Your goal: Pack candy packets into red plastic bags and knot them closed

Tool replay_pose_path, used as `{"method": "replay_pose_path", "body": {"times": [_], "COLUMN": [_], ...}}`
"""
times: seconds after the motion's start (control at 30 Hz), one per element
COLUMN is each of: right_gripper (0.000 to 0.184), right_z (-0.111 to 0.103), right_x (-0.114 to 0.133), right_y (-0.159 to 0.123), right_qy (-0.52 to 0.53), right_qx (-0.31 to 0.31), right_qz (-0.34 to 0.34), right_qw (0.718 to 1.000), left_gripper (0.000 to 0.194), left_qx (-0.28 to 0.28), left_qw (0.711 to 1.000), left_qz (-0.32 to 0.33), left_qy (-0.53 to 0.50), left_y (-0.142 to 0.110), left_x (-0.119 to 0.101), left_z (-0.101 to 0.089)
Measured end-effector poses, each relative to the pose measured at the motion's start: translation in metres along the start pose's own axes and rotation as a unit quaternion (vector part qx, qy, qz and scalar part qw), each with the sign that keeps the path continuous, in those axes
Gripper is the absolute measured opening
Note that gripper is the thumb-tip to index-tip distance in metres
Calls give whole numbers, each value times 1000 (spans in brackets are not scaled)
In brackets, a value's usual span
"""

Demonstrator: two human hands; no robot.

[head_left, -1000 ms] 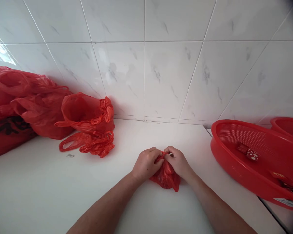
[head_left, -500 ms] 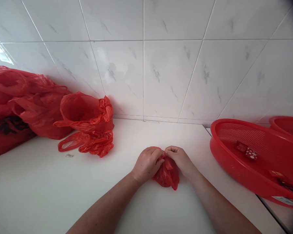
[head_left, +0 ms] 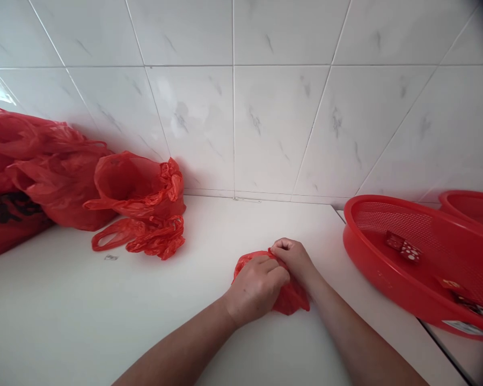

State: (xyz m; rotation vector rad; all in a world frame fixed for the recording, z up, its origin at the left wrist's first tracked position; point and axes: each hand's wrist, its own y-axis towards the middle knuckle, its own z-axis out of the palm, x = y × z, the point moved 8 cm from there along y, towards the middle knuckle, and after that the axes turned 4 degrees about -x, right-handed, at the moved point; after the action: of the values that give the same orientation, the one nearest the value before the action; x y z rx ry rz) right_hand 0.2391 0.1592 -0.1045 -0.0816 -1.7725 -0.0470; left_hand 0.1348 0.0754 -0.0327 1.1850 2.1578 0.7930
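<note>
Far L: heap of red bags [head_left: 72, 185] | w/ L hand [head_left: 255, 284]: curled over sm. red bag [head_left: 292, 298], can't tell if pinching (fingertips out of sight) | btwn hands, ctr, bag on white counter [head_left: 72, 316]: best steadied low — prob. thin, easily torn | w/ R hand [head_left: 295, 261]: pinching far edge; better tugged gently, evenly | at R: red basket [head_left: 370, 268] — avoid bumping.

- This was a kitchen or packing room, unclear which.
- Marble-patterned wall tiles [head_left: 282, 107] stood at 12 o'clock.
- A white bench [head_left: 104, 321] lay at 6.
- Plastic bags [head_left: 68, 185] sat at 9, a perforated red basket [head_left: 380, 273] at 4.
</note>
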Motion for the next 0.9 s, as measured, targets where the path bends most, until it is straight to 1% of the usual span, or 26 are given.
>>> {"method": "replay_pose_path", "body": {"times": [0.1, 0.13, 0.2, 0.23, 0.27, 0.3, 0.33, 0.37, 0.4, 0.43, 0.47, 0.57, 0.6, 0.67, 0.77, 0.83, 0.9], "right_gripper": [23, 26, 29, 31, 32, 33, 33, 33, 32, 31, 30, 29, 29, 30, 30, 29, 29], "right_z": [-2, -5, -13, -17, -19, -19, -19, -18, -18, -17, -16, -15, -16, -17, -19, -20, -20], "right_x": [-2, -3, -6, -8, -9, -10, -11, -12, -12, -12, -12, -14, -14, -15, -16, -17, -17], "right_y": [4, 6, 10, 12, 13, 14, 15, 15, 15, 14, 14, 13, 13, 13, 14, 15, 16], "right_qy": [69, 108, 185, 211, 229, 242, 250, 256, 260, 263, 266, 268, 270, 279, 296, 302, 308], "right_qx": [32, 31, 13, 0, -5, -4, 0, 4, 8, 11, 14, 16, 15, 10, 6, 9, 15], "right_qz": [6, 10, 16, 17, 19, 19, 19, 18, 16, 16, 16, 25, 28, 32, 40, 40, 39], "right_qw": [997, 994, 982, 977, 973, 970, 968, 967, 965, 965, 964, 963, 962, 960, 954, 952, 950], "left_gripper": [8, 22, 63, 80, 93, 101, 105, 105, 100, 91, 77, 19, 8, 10, 10, 12, 14], "left_qx": [7, 10, 19, 28, 41, 59, 79, 96, 108, 115, 120, 139, 143, 144, 125, 92, 55], "left_qw": [995, 992, 987, 985, 983, 980, 976, 973, 970, 967, 966, 959, 956, 949, 932, 917, 897], "left_qz": [-98, -123, -155, -166, -176, -186, -195, -204, -210, -215, -218, -233, -243, -268, -313, -345, -378], "left_qy": [-20, -22, -24, -27, -33, -38, -45, -53, -62, -69, -75, -77, -77, -86, -134, -178, -224], "left_y": [0, -1, -4, -7, -9, -12, -15, -18, -19, -19, -19, -18, -18, -20, -24, -25, -24], "left_x": [21, 27, 36, 40, 44, 46, 49, 50, 51, 52, 52, 53, 54, 57, 64, 72, 82], "left_z": [-6, -7, -7, -5, -1, 5, 10, 15, 18, 20, 22, 24, 24, 24, 21, 11, -4]}}
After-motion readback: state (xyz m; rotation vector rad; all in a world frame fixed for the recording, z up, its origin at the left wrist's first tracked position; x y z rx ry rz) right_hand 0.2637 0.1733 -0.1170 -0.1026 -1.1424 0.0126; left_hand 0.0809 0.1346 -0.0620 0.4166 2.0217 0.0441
